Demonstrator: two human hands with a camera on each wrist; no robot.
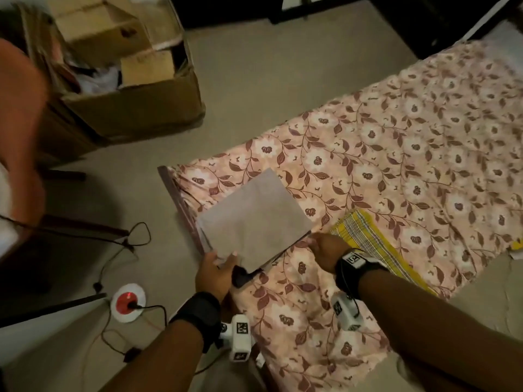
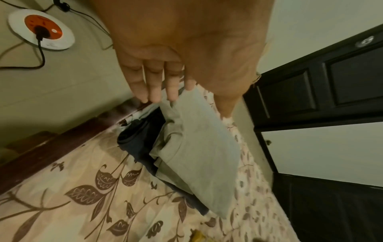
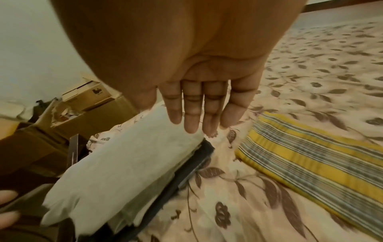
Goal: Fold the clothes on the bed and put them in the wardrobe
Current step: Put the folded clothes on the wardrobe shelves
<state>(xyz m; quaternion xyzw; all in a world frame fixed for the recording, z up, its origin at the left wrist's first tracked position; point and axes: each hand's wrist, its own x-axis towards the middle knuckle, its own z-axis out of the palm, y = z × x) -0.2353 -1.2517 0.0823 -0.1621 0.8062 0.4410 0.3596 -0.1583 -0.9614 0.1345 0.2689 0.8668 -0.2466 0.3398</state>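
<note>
Head view: a folded grey cloth [image 1: 253,219] on top of a dark garment [image 1: 240,275], both at the corner of the bed [image 1: 396,154] with its flowery sheet. Left hand [image 1: 216,274] at the near left corner of the pile, thumb on top, fingers hidden underneath. Right hand [image 1: 325,250] at the near right edge, fingertips hidden by the cloth. Folded yellow striped cloth [image 1: 376,244] just right of that hand. Blurry shape at far left, hard to make out. Cardboard box [image 1: 133,106] on the floor.

Left wrist view: fingers [image 2: 153,85] straight and together, tips touching the grey cloth's edge; thumb over the top. Round plug socket [image 2: 41,31] on the floor.

Right wrist view: fingers [image 3: 191,106] straight, pressed together, tips at the pile's edge; holding or only touching, cannot tell. No writing clear enough to read.
</note>
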